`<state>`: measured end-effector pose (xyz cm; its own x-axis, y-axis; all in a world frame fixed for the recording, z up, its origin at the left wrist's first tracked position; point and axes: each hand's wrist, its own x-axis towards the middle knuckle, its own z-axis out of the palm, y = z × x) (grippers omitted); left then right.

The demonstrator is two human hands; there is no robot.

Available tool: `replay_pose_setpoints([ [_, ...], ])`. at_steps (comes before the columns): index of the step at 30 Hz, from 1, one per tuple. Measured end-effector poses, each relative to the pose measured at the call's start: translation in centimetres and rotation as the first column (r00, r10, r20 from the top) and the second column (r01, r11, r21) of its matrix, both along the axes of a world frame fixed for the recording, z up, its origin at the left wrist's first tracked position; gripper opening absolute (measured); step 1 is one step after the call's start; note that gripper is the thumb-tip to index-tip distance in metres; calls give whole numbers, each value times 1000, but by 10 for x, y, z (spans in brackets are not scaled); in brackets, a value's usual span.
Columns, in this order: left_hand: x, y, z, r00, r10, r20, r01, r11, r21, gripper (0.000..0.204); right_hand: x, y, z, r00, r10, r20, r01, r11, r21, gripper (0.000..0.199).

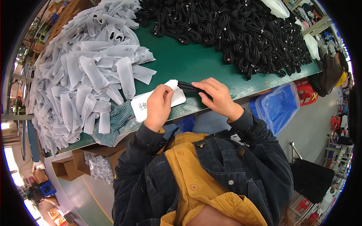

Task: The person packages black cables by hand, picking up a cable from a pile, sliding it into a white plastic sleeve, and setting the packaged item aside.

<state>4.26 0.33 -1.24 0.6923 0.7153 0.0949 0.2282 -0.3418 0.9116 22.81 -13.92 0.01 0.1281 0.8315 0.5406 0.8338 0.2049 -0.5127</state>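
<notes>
My left hand is closed on a flat white plastic bag, held level just above the near edge of the green table. In my right hand is a bundled black cable, pinched between thumb and fingers. The cable's front end is at the mouth of the bag; how far it reaches inside is hidden. To the left of my hands lies a large heap of frosted white bags. Beyond my right hand a broad pile of coiled black cables covers the far side of the table.
The green table runs across in front of me. A striped grey-green cloth lies at its near edge. Below are cardboard boxes, a blue bin with a clear liner and a red plastic stool.
</notes>
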Motion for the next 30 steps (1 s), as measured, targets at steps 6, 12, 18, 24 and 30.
replay_pose_setpoints([
  [6,-6,-2,-2,992,-79,-94,114,880,462,2,2,0,4,997,21,75,-25,998,51,49],
  [12,-9,-5,-1,999,-33,-25,36,991,130,3,2,-2,4,985,113,129,-114,993,4,48],
  [18,-7,-10,6,985,-121,123,85,961,264,6,9,0,4,959,252,127,-242,966,-88,44],
  [24,-2,-9,18,963,-244,117,143,827,544,7,-6,6,2,821,2,-571,-184,947,-262,31],
  [30,-2,8,38,976,-129,175,97,979,179,6,-7,27,21,922,303,-240,-283,952,113,24],
])
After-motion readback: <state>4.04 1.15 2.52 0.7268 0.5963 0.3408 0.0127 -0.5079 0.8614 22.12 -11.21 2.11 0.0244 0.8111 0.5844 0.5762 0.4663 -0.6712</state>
